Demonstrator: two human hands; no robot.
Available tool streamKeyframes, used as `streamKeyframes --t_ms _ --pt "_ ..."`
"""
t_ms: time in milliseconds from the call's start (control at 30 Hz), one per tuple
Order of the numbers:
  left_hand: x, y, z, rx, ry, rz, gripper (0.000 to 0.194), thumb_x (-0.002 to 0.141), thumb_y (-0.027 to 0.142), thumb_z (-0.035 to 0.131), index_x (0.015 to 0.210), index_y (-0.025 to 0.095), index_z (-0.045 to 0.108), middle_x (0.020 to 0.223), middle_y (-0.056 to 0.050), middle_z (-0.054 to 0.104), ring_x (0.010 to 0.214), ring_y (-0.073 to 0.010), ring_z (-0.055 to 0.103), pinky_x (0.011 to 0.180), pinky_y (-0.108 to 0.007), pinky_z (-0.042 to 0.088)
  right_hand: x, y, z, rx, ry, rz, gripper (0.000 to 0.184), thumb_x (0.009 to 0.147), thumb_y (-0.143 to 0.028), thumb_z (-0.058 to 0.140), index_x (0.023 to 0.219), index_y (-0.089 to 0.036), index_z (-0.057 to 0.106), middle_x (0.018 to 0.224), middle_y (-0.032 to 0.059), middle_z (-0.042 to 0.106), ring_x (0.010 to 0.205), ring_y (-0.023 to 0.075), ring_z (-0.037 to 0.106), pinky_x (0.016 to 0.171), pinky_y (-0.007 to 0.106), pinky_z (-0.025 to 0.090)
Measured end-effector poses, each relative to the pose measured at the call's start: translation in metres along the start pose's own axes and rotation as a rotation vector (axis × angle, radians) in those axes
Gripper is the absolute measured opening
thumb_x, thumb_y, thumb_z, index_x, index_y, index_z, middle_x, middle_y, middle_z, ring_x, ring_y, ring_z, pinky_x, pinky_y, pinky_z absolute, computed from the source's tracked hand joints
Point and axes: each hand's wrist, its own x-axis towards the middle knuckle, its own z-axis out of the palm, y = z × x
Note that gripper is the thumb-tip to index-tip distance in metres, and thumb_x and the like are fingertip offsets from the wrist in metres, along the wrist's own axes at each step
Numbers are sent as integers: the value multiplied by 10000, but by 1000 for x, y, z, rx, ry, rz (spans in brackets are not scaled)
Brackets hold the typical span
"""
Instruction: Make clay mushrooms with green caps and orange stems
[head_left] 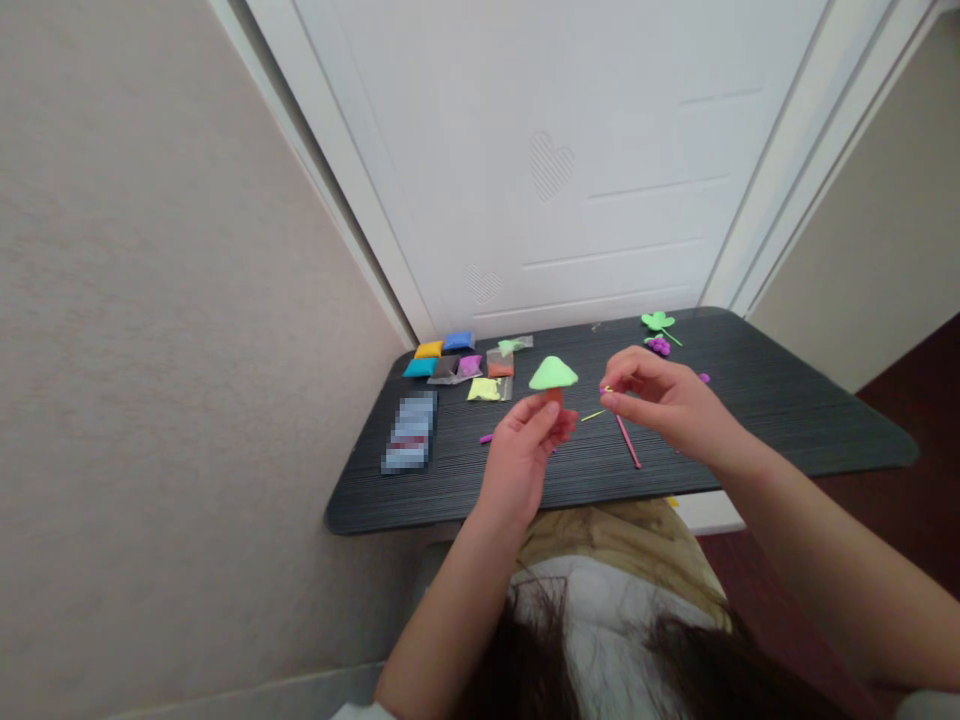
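Observation:
My left hand [523, 440] is closed round the orange stem of a clay mushroom [553, 374], whose light green cap points upward. To its right, above the table, my right hand [664, 397] pinches a tiny purple and yellow piece [607, 390] between thumb and fingers. The two hands are apart. Beneath the right fingertips a thin pink stick [629, 442] lies on the tabletop. A thin yellow strip [592, 415] rests between the hands. Beside the left hand a purple piece [486, 438] is partly hidden.
The dark table [450, 498] stands against a white door [480, 130]. Several coloured clay packets [429, 349] lie at the back left, above a blurred blue rectangular item [409, 432]. A green clay flower [658, 321] and a purple cluster [659, 345] sit at the back right.

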Motion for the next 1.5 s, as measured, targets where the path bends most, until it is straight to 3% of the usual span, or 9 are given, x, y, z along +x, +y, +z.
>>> streamKeyframes --t_ms 100,300,567,1167,1500 --pt "-3 0 2 -262 -26 -133 164 751 257 571 892 174 583 830 -30 655 775 -130 609 740 -268 430 -2 3 6 -47 -46 -7 90 736 -287 588 788 -214 576 831 15 526 775 141 496 706 297 412" --pt "-8 -1 7 -397 -25 -102 154 770 232 550 903 162 581 824 -31 662 809 -140 616 795 -294 434 -4 4 12 -82 -62 -19 95 742 -283 579 800 -207 577 838 20 531 769 139 497 705 298 412" --pt "-10 0 11 -350 0 -60 128 757 206 561 876 167 590 765 -8 667 778 -103 619 836 -282 432 -5 -2 12 -137 -76 -12 92 754 -282 560 792 -199 573 814 22 544 758 140 499 695 295 411" --pt "-8 -4 10 -313 4 -21 141 756 208 565 888 160 574 733 -4 663 738 -100 620 792 -277 448 -7 -5 13 -142 -111 9 91 761 -276 549 793 -193 568 818 18 558 757 133 507 690 279 409" --pt "-13 3 14 -257 26 10 137 738 233 578 863 177 586 722 12 656 723 -102 619 783 -278 450 -13 -7 13 -101 -68 50 143 749 -297 566 858 -204 563 843 23 562 790 151 517 707 291 422"
